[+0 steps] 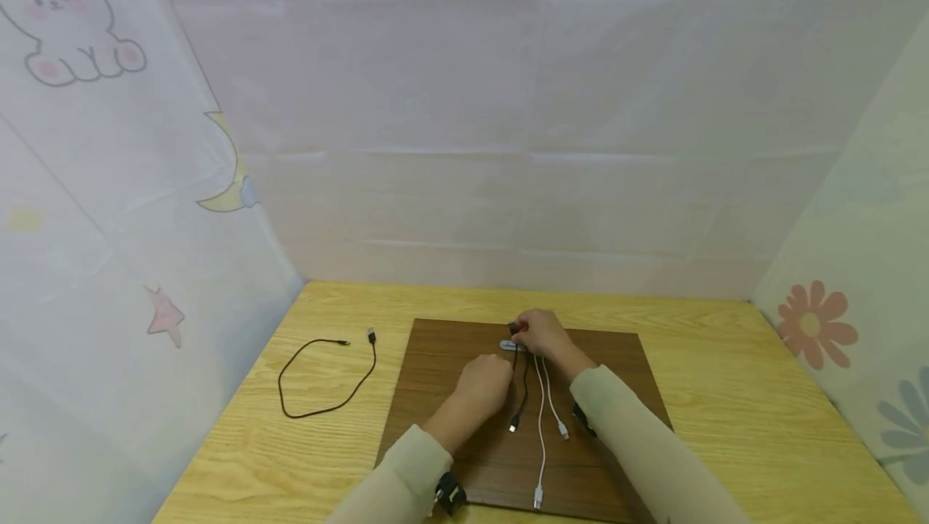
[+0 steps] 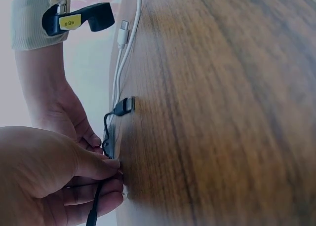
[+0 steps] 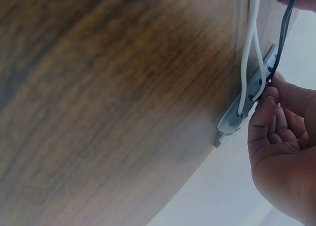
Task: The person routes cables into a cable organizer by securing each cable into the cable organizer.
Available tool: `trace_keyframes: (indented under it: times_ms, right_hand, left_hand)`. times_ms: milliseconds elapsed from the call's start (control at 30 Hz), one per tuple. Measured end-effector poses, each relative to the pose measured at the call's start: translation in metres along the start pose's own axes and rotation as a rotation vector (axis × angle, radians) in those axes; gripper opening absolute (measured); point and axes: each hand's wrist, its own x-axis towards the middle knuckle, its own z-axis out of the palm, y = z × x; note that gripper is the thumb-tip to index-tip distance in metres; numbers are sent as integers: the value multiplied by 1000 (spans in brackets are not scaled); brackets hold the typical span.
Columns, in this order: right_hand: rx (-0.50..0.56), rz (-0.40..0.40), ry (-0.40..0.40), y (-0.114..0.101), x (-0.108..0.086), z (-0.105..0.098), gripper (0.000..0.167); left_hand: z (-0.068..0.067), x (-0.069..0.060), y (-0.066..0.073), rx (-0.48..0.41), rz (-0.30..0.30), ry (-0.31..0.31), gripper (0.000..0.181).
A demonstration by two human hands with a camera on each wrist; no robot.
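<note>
head view, left to right. loose black cable (image 1: 312, 413): lies in an open loop on the yellow wood-grain tabletop (image 1: 232, 451), both plugs toward the far side. dark brown board (image 1: 428, 395): flat on the tabletop. left hand (image 1: 485, 383): above the board, fingers curled, pinching the gripped black cable (image 1: 516, 359) just nearer than the holder (image 1: 506, 345), a pale grey strip with holes at the board's far edge. second black cable (image 1: 526, 383): thin, runs nearward, its plug over the board. two white cables (image 1: 541, 411): threaded through the holder. right hand (image 1: 543, 334): at the holder, thumb and forefinger pinching the gripped black cable, forearm slanting in from lower right.
</note>
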Motion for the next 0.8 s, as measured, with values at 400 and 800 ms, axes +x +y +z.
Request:
trace_keyframes:
  times_ms: [400,800]
  right_hand:
    - [-64,23,-9,1,5,3,7]
    - [-102,45,-29,-1,9,-1,10]
  left_hand:
    - [1,-1,5,30,36,34,21]
    - [4,0,8,103,34,63,19]
